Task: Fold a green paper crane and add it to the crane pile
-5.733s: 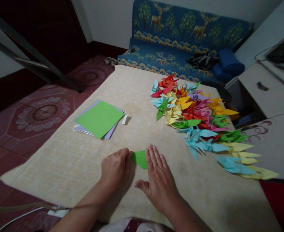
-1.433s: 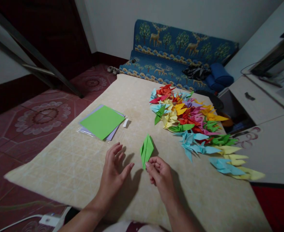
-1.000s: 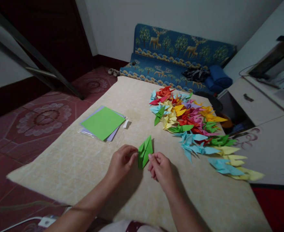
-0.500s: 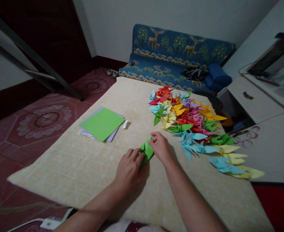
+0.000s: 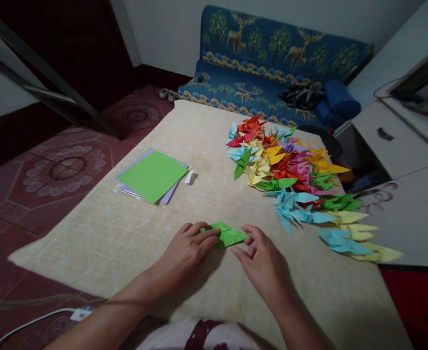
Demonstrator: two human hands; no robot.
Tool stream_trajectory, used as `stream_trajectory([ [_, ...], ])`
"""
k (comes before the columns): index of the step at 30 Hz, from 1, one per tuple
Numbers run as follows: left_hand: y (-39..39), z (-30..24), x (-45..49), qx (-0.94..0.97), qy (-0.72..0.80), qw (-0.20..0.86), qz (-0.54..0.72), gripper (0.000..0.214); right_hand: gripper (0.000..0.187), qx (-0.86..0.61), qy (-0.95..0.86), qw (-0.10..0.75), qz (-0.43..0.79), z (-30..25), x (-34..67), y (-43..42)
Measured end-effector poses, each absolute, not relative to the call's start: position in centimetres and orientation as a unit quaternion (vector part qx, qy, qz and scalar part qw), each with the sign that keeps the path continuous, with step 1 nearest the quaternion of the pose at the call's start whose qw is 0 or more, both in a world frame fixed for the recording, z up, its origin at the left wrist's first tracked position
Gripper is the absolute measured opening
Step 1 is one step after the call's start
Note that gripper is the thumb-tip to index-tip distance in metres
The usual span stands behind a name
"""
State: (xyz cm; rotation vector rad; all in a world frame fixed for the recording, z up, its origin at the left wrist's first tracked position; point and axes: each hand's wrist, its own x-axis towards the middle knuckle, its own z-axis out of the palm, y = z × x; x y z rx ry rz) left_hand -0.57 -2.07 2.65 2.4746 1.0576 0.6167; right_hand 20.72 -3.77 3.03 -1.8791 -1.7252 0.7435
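Folded green paper [image 5: 229, 236]: lies flat on the cream table cover [image 5: 119, 243], near its front edge, between the two hands.
Left hand [image 5: 187, 249]: palm down, fingers stretched out and resting on the left end of the green piece; it is not gripping.
Right hand [image 5: 262, 257]: loosely spread, thumb apart from the rest, with fingertips [image 5: 249, 232] touching the right tip of the piece.
Sheet stack [image 5: 151, 175]: green sheet on top, pale ones under it, well to the left and further back.
Paper cranes [image 5: 290, 180]: a many-coloured heap along the right side.
Sofa [image 5: 272, 63]: blue, deer-patterned, beyond the table.
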Motion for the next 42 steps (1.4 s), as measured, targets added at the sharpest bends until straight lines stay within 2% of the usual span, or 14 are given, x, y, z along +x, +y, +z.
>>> stream_trajectory([
  [2, -2.4, 2.5, -0.5, 0.877, 0.386, 0.185, 0.218, 0.03, 0.046, -0.652, -0.704, 0.241, 0.147, 3.3, 21.0, -4.1],
  [5, -2.5, 1.6, -0.2, 0.871, 0.401, 0.171, 0.226, 0.03, 0.041, -0.575, -0.776, 0.24, 0.096, 3.3, 21.0, -3.8],
  [11, -2.6, -0.1, 0.5, 0.843, 0.432, 0.163, 0.275, 0.022, 0.021, -0.525, -0.816, 0.21, 0.122, 2.6, 20.5, -3.1],
  [21, -2.3, 0.2, 0.8, 0.807, 0.446, 0.205, 0.328, 0.014, 0.01, -0.502, -0.824, 0.234, 0.123, 2.0, 20.3, -2.7],
  [36, -1.8, 0.6, 1.4, 0.751, 0.483, 0.268, 0.363, 0.012, 0.003, -0.553, -0.779, 0.227, 0.189, 1.9, 19.7, -2.6],
  [42, -1.8, 0.9, 1.7, 0.743, 0.503, 0.261, 0.355, 0.011, 0.01, -0.577, -0.763, 0.218, 0.195, 2.5, 19.1, -2.4],
])
